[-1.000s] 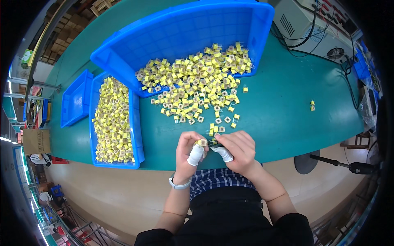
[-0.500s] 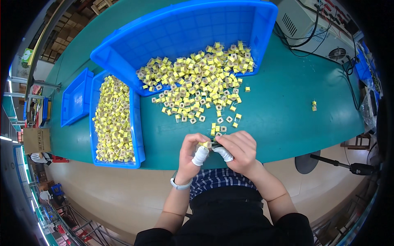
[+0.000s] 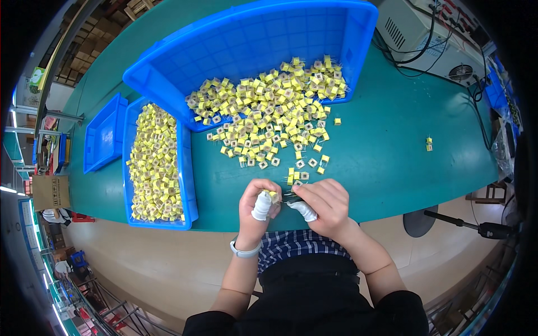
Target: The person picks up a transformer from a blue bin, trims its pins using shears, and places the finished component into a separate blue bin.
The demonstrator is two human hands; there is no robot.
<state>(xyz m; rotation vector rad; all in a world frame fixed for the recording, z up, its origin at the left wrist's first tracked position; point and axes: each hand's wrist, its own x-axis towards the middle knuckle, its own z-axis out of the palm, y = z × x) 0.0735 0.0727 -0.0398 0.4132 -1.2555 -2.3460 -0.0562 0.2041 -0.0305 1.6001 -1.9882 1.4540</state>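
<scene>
My left hand [image 3: 257,208], its thumb wrapped in white, pinches a small yellow-wrapped transformer [image 3: 274,196] near the table's front edge. Close beside it on the right, my right hand [image 3: 326,206] is closed on a pair of dark tweezers [image 3: 292,196], whose tips point toward that transformer. The right thumb is wrapped in white too. The grip on the tweezers is partly hidden by my fingers. Just beyond my hands lie several loose transformers [image 3: 291,176] on the green table.
A large blue bin [image 3: 252,42] lies tipped with transformers spilling from its mouth. To its left stands a blue tray [image 3: 188,204] full of them, then a smaller blue tray [image 3: 102,137]. A grey-white machine [image 3: 423,42] with cables occupies the far right.
My left hand has moved slightly left, turning the transformer and drawing it apart from the tweezers. My right hand has barely moved.
</scene>
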